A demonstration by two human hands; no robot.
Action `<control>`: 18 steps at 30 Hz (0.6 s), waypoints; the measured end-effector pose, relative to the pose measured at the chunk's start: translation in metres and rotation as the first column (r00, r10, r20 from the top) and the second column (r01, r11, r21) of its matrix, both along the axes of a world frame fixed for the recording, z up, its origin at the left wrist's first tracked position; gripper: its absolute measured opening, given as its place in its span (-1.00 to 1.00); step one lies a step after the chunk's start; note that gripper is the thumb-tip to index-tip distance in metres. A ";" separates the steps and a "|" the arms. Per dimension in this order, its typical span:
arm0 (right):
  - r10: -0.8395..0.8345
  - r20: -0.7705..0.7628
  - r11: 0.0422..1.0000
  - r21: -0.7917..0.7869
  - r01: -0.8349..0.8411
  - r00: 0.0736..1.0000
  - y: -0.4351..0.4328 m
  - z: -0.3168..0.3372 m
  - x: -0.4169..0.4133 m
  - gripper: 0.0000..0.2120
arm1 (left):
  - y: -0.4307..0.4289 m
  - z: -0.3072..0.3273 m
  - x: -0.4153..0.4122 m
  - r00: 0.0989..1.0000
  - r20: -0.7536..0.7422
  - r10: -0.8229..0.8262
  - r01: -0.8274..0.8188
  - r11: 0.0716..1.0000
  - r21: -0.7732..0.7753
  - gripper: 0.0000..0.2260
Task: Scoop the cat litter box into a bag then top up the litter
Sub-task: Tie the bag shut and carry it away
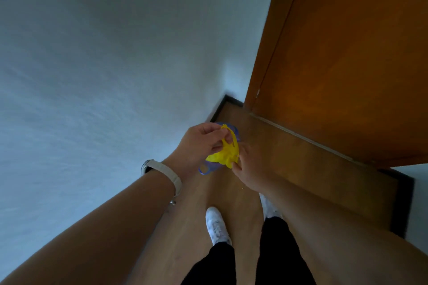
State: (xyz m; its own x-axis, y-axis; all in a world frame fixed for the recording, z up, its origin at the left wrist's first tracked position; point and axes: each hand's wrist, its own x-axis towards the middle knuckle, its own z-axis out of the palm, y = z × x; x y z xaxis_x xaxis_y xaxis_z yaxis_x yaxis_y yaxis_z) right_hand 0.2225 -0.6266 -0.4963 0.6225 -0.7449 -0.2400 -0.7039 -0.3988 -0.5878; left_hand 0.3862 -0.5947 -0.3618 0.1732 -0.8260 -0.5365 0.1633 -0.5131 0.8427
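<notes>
A crumpled yellow plastic bag (225, 155) is held at about waist height between both hands. My left hand (199, 143) pinches its upper edge, where a thin loop of the bag curls over the fingers. My right hand (249, 169) pinches the bag's lower right side. Behind the bag a blue translucent scoop (206, 169) shows, with a rounded handle end below my left hand and a blue rim above the bag; which hand carries it is hidden. The litter box is out of view.
A white wall (104, 65) runs along the left. An orange-brown wooden door (347, 53) stands on the right with a dark skirting board (401, 201) beyond it. Wood floor (289, 157) lies below, with my white shoes (217, 227) and dark trouser legs on it.
</notes>
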 end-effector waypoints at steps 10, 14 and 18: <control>0.096 -0.023 0.995 0.042 -0.095 0.995 -0.088 -0.165 0.021 -0.66 | -0.078 -0.179 0.012 0.974 -0.098 0.204 -0.194 0.975 0.107 -0.68; 0.193 -0.026 0.981 0.027 -0.193 0.981 -0.110 -0.245 0.028 -0.68 | -0.096 -0.259 0.015 0.956 -0.080 0.283 -0.268 0.950 0.160 -0.75; 0.270 -0.086 0.962 0.069 -0.264 0.959 -0.129 -0.321 0.037 -0.58 | -0.108 -0.341 0.025 0.959 -0.011 0.283 -0.276 0.943 0.188 -0.83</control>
